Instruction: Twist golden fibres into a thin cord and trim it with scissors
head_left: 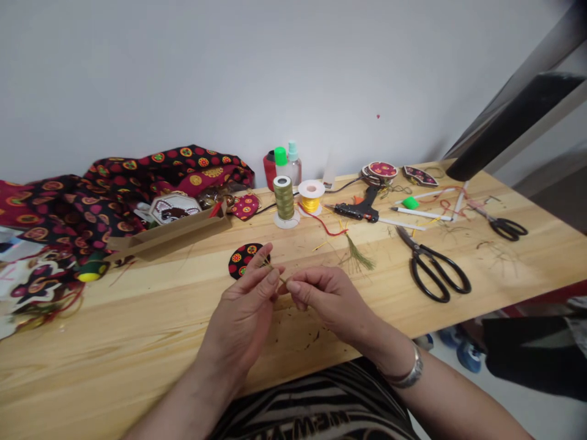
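My left hand and my right hand meet over the wooden table, fingertips pinched together on a thin strand of olive thread. Just beyond my left fingers lies a round black patch with red and yellow dots. A loose tuft of green thread rests on the wood beyond my right hand. A silver bangle circles my right wrist.
An olive thread spool and a yellow spool stand mid-table. A black glue gun, large black scissors, smaller scissors, small bottles, a cardboard box and patterned fabric lie around.
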`<state>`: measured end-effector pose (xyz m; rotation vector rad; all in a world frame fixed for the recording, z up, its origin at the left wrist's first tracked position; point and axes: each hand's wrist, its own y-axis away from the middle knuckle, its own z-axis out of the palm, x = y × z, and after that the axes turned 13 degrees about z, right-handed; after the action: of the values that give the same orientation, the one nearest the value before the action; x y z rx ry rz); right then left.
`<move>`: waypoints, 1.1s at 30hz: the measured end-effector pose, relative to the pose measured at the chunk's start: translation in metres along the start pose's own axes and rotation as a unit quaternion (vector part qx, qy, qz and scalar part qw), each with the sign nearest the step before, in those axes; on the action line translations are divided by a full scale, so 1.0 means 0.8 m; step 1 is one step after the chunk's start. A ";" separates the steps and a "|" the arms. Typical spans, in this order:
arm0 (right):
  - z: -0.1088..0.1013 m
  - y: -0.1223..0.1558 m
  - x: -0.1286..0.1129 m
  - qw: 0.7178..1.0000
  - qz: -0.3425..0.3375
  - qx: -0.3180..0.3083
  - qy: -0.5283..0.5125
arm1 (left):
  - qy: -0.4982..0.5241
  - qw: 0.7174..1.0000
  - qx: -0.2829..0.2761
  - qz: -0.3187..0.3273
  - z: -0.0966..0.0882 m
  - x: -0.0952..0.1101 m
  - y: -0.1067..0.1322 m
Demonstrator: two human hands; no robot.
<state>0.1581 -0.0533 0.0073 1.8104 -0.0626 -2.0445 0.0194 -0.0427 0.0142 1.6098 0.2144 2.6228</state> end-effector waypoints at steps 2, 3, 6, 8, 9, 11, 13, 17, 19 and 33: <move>-0.003 0.002 0.001 0.999 0.005 0.019 0.027 | 0.015 1.000 -0.001 0.016 -0.001 0.000 -0.002; -0.006 0.003 0.002 0.999 0.006 0.024 0.036 | 0.022 0.999 0.001 0.027 -0.001 0.000 -0.003; -0.013 0.006 0.002 0.997 0.017 0.043 0.057 | 0.039 0.998 0.015 0.048 -0.002 0.003 -0.006; -0.019 0.008 0.002 0.995 0.032 0.061 0.068 | 0.050 0.997 0.026 0.043 -0.003 0.006 -0.009; -0.022 0.009 0.002 0.994 0.037 0.069 0.072 | 0.054 0.997 0.033 0.040 -0.004 0.007 -0.011; -0.028 0.010 0.003 0.993 0.043 0.079 0.079 | 0.059 0.997 0.043 0.039 -0.006 0.010 -0.014; -0.033 0.011 0.004 0.992 0.047 0.087 0.085 | 0.062 0.996 0.047 0.041 -0.010 0.012 -0.017; -0.039 0.013 0.004 0.991 0.051 0.094 0.085 | 0.057 0.995 0.064 0.042 -0.016 0.012 -0.019; -0.041 0.014 0.004 0.990 0.051 0.099 0.089 | 0.054 0.995 0.067 0.043 -0.018 0.011 -0.018; -0.048 0.026 -0.013 0.965 -0.033 0.054 0.254 | -0.381 0.847 -0.033 0.370 -0.026 0.034 -0.006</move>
<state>0.2016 -0.0596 0.0174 2.3768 0.0333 -1.5818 -0.0117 -0.0361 0.0283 2.9680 -0.6501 2.0054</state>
